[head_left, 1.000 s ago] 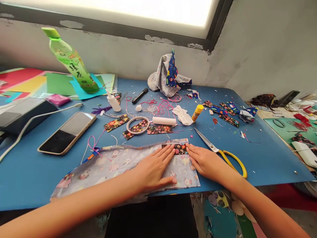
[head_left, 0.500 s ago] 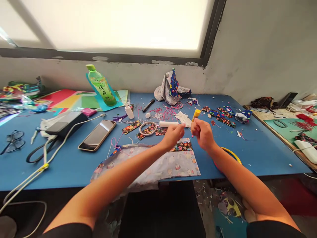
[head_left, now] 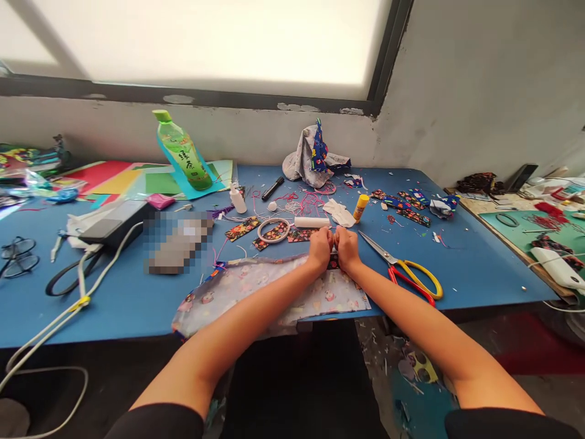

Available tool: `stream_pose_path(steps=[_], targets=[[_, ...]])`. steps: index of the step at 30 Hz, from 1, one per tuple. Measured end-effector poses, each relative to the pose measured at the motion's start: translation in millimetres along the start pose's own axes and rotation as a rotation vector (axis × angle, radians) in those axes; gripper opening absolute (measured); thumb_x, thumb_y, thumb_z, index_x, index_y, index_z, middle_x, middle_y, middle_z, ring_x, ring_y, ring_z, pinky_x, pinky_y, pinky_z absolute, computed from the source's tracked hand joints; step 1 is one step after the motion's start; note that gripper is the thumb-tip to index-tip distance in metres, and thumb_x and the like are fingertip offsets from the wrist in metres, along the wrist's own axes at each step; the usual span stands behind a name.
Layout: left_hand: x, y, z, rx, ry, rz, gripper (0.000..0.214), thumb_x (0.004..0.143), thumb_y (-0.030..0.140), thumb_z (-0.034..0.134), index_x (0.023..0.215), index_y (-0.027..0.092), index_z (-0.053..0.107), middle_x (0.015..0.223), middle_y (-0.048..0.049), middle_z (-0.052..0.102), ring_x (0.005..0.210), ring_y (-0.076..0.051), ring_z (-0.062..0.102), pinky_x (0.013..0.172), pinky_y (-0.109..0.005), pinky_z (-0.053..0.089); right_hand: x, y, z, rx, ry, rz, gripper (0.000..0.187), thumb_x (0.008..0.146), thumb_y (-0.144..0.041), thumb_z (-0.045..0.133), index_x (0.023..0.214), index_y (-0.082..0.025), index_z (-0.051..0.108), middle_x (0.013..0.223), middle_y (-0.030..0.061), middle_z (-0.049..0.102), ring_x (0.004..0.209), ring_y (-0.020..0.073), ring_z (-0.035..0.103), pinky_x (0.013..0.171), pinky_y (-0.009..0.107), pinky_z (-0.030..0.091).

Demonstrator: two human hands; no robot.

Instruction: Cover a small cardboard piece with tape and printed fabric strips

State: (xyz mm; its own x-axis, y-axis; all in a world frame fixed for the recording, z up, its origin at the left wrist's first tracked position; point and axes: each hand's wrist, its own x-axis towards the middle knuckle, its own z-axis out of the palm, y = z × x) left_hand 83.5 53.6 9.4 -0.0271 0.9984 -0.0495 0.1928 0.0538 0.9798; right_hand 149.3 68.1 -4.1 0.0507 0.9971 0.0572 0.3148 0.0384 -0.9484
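Note:
My left hand (head_left: 321, 249) and my right hand (head_left: 347, 247) are both closed, knuckles side by side and touching or nearly so. Whatever is pinched between the fingers is hidden from above. Beneath them lies a pale printed cloth (head_left: 265, 286), wrong side up, with a dark floral strip (head_left: 334, 262) on its upper edge, partly covered by the hands. Scissors (head_left: 397, 261) with yellow and red handles rest right of my right hand. Just beyond the hands are a white roll (head_left: 312, 222), a crumpled white tissue (head_left: 339, 213) and a yellow-capped glue stick (head_left: 361, 208).
A tape ring (head_left: 274, 241), floral scraps (head_left: 242, 228) and a small white bottle (head_left: 237, 200) lie left of centre. Farther left are a blurred-out phone (head_left: 180, 247), a black box with cables (head_left: 119, 222) and a green bottle (head_left: 183, 152). Bunched cloth (head_left: 311, 155) sits by the wall.
My hands have come together, the right one moving left and both lowering onto the cloth's upper edge. The scissors, earlier mostly behind my right forearm, now show whole.

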Motion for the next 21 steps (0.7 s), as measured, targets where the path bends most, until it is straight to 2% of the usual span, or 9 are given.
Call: stream_pose_path(steps=[3,5,7,10,11,13,16,18,21], targets=[[-15.3,10.7,-1.8,0.165,-0.05,0.106,0.034,0.092,0.034,0.057,0.12,0.015,0.056,0.119,-0.0091,0.059,0.101,-0.022,0.061,0.085,-0.043,0.054,-6.3,-11.7,-13.1,-0.148,-0.038,-0.018,0.031,0.093,-0.035,0.057,0.118,-0.016,0.058,0.116,0.0075,0.061,0.097,0.021,0.063,0.082,0.04,0.055],[-34.3,20.6,-9.0,0.293,-0.106,0.198,0.026,0.094,0.033,0.053,0.11,0.013,0.061,0.109,-0.008,0.064,0.098,-0.022,0.062,0.086,-0.043,0.052,-16.5,-21.7,-37.3,-0.271,-0.098,-0.05,0.03,0.093,-0.036,0.057,0.114,-0.015,0.059,0.11,0.006,0.063,0.092,0.0197,0.064,0.078,0.038,0.055],[-57.0,29.7,-21.2,0.43,-0.195,0.296,0.028,0.096,0.027,0.044,0.09,0.012,0.066,0.09,-0.0082,0.067,0.092,-0.023,0.063,0.087,-0.043,0.049,-30.5,-29.0,-73.8,-0.409,-0.176,-0.09,0.027,0.091,-0.038,0.058,0.1,-0.013,0.063,0.096,0.0026,0.065,0.082,0.0176,0.063,0.074,0.035,0.053],[-87.2,38.1,-41.1,0.633,-0.37,0.416,0.01,0.081,0.023,0.064,0.08,0.015,0.068,0.085,-0.0078,0.069,0.09,-0.027,0.064,0.087,-0.041,0.047,-51.3,-27.8,-136.7,-0.627,-0.196,-0.115,0.025,0.079,-0.036,0.069,0.066,-0.017,0.059,0.068,0.0004,0.059,0.072,0.0188,0.058,0.068,0.031,0.044],[-94.7,39.4,-45.5,0.694,-0.408,0.437,0.008,0.079,0.022,0.066,0.08,0.015,0.069,0.088,-0.0089,0.07,0.091,-0.028,0.065,0.087,-0.041,0.047,-56.7,-23.9,-155.2,-0.693,-0.178,-0.103,0.025,0.076,-0.035,0.071,0.063,-0.018,0.057,0.066,0.0016,0.059,0.071,0.0199,0.058,0.066,0.03,0.042],[-105.8,40.2,-47.9,0.8,-0.45,0.463,0.012,0.081,0.023,0.064,0.086,0.014,0.069,0.095,-0.0122,0.07,0.094,-0.03,0.065,0.085,-0.041,0.048,-64.4,-12.9,-183.2,-0.795,-0.131,-0.072,0.023,0.076,-0.038,0.069,0.07,-0.019,0.058,0.075,0.0056,0.062,0.072,0.022,0.058,0.064,0.031,0.04],[-117.1,38.6,-35.6,0.912,-0.478,0.475,0.022,0.086,0.031,0.059,0.094,0.012,0.069,0.097,-0.0149,0.07,0.095,-0.031,0.065,0.081,-0.039,0.05,-70.3,3.9,-201.8,-0.881,-0.122,-0.03,0.028,0.078,-0.043,0.065,0.089,-0.018,0.06,0.089,0.0092,0.066,0.078,0.0235,0.061,0.066,0.031,0.043],[-123.2,37.4,-23.0,0.961,-0.495,0.477,0.025,0.086,0.035,0.061,0.095,0.012,0.07,0.098,-0.0139,0.07,0.094,-0.03,0.066,0.077,-0.035,0.051,-72.3,10.6,-203.6,-0.92,-0.124,-0.014,0.033,0.078,-0.044,0.064,0.098,-0.017,0.062,0.097,0.0108,0.067,0.084,0.024,0.063,0.069,0.03,0.046],[-130.8,35.9,-10.1,1.006,-0.513,0.475,0.02,0.087,0.032,0.061,0.09,0.015,0.072,0.095,-0.0105,0.07,0.092,-0.027,0.067,0.073,-0.031,0.051,-74.7,12.8,-201.8,-0.983,-0.122,-0.007,0.037,0.078,-0.042,0.065,0.104,-0.016,0.064,0.105,0.0144,0.067,0.092,0.0273,0.065,0.076,0.032,0.048]])
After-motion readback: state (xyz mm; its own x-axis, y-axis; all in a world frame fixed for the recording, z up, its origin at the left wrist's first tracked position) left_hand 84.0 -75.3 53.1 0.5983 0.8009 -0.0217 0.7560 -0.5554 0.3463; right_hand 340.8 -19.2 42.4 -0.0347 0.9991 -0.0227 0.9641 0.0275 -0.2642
